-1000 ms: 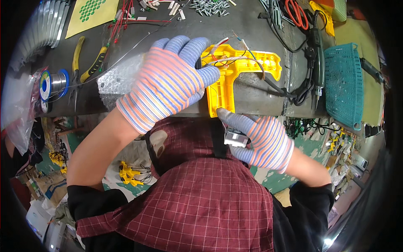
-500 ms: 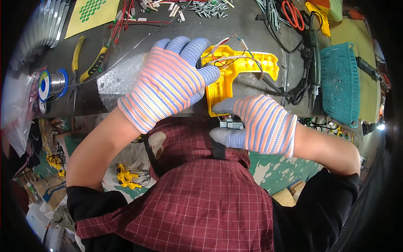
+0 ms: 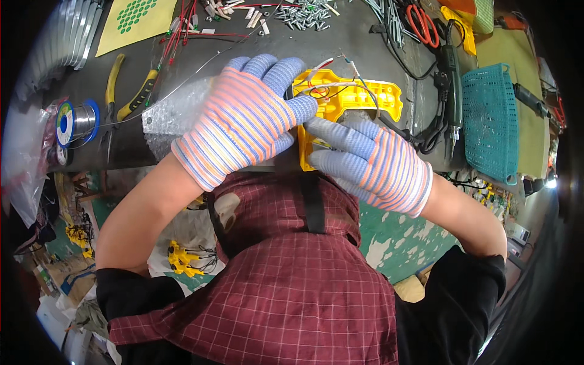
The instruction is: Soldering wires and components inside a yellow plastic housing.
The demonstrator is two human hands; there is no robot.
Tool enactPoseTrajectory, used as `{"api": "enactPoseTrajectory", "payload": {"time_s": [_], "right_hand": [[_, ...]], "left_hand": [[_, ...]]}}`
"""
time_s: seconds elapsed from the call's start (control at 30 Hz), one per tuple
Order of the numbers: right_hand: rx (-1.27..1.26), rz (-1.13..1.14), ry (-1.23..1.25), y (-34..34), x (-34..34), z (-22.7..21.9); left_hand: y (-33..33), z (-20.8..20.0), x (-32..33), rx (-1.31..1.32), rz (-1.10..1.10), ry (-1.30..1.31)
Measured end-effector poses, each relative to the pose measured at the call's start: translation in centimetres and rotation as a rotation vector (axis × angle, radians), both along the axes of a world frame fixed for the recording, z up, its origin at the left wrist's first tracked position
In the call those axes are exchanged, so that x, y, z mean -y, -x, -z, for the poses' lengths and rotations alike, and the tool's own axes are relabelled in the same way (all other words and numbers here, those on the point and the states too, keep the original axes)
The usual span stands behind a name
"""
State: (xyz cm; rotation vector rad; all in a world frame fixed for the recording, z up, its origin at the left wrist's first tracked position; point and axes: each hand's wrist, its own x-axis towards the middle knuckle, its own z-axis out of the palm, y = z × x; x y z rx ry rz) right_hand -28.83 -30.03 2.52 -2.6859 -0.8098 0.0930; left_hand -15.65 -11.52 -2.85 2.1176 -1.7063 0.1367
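A yellow plastic tool housing [image 3: 383,99], an open half-shell with thin wires [image 3: 356,82] over it, sits at the bench's front edge. My left hand [image 3: 237,121], in a striped knit glove, is closed around its left side, the thumb lying over the shell. My right hand [image 3: 374,161], gloved alike, has its fingers and thumb close together across the lower, handle-like part of the housing. These fingers cover most of that part. The grey block seen earlier is hidden from view.
On the left lie yellow-handled pliers [image 3: 135,94], a solder wire spool [image 3: 77,121] and bubble wrap [image 3: 173,118]. Screws [image 3: 304,15] are heaped at the back. A dark corded power tool [image 3: 452,91] and a teal basket [image 3: 491,121] stand right.
My right hand has moved up and slightly left onto the housing's lower part. The grey block it pinched below the shell no longer shows. My left hand has kept its hold.
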Motion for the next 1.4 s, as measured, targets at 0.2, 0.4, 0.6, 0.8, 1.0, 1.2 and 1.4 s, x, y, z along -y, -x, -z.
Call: {"api": "enactPoseTrajectory", "payload": {"time_s": [0.2, 0.4, 0.6, 0.8, 1.0, 1.2, 1.4], "right_hand": [[0.224, 0.222, 0.317, 2.0, -1.3, -1.1], [0.161, 0.256, -0.003, 1.9, -0.3, 1.1], [0.226, 0.329, -0.234, 1.5, -0.3, 3.6], [0.250, 0.328, -0.271, 1.1, 0.0, 3.6], [0.173, 0.248, -0.315, 0.4, 0.9, 3.3], [0.321, 0.239, -0.406, 0.9, 0.3, 5.3], [0.326, 0.248, -0.469, 0.9, 0.3, 5.8]], "left_hand": [[0.0, -0.1, 0.0, -0.013, -0.014, -0.046], [-0.1, -0.2, 0.1, 0.001, -0.015, -0.039], [-1.0, -0.1, 0.4, -0.002, -0.025, -0.014], [-1.1, -0.2, 0.2, 0.009, -0.002, 0.002], [-1.0, -0.4, 0.3, -0.008, -0.014, -0.016], [-1.2, -0.3, 0.3, -0.022, -0.007, 0.015], [-1.2, -0.4, 0.3, -0.008, -0.016, -0.003]]}}
